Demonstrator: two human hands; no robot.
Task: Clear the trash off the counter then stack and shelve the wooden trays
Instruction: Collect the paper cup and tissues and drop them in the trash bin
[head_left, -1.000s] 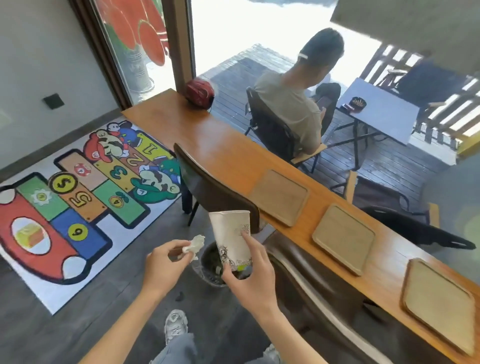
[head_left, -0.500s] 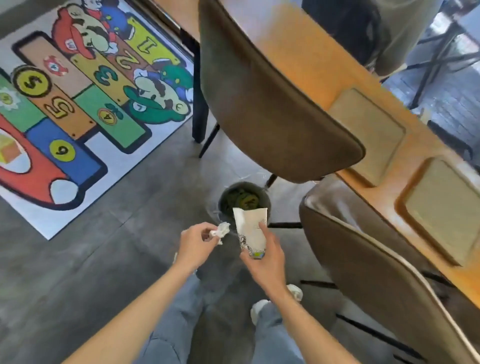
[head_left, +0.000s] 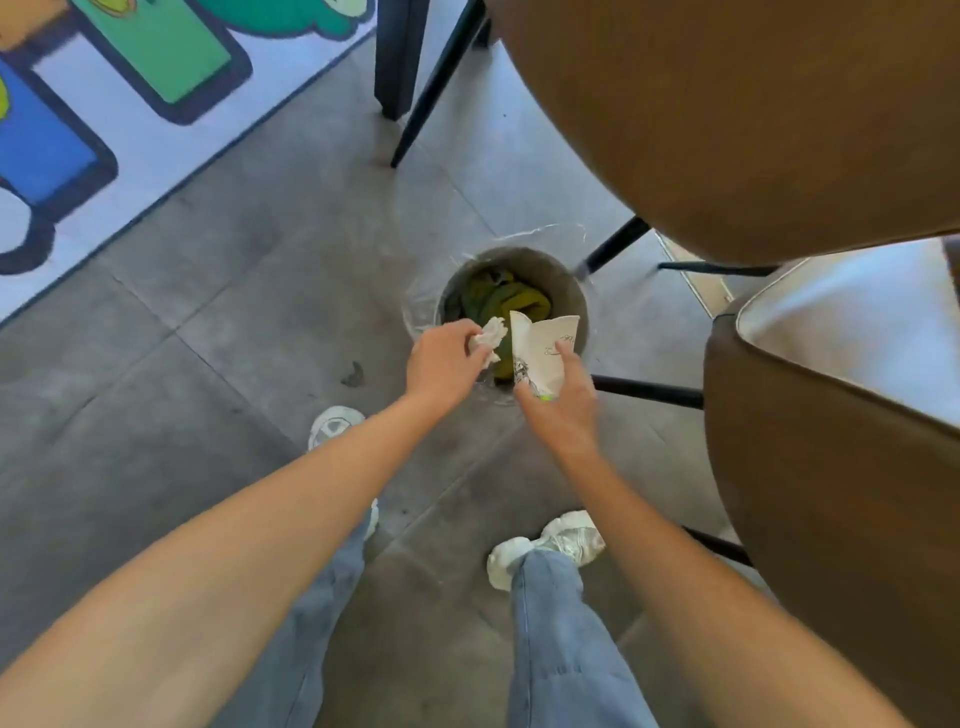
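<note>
My left hand pinches a crumpled white napkin over the near rim of a small round trash bin on the floor. My right hand grips a white paper cup with black drawings, squashed and tilted, its mouth toward the bin. The bin has a clear plastic liner and holds dark green waste. The counter and the wooden trays are out of view.
Two brown chairs stand close on the right: one chair back above the bin, another beside my right arm, with black legs near the bin. A colourful play mat lies on the grey floor at top left.
I have bent down over the bin, so the counter and trays left the view. Both hands moved down with the napkin and the cup until they hang right over the bin.
</note>
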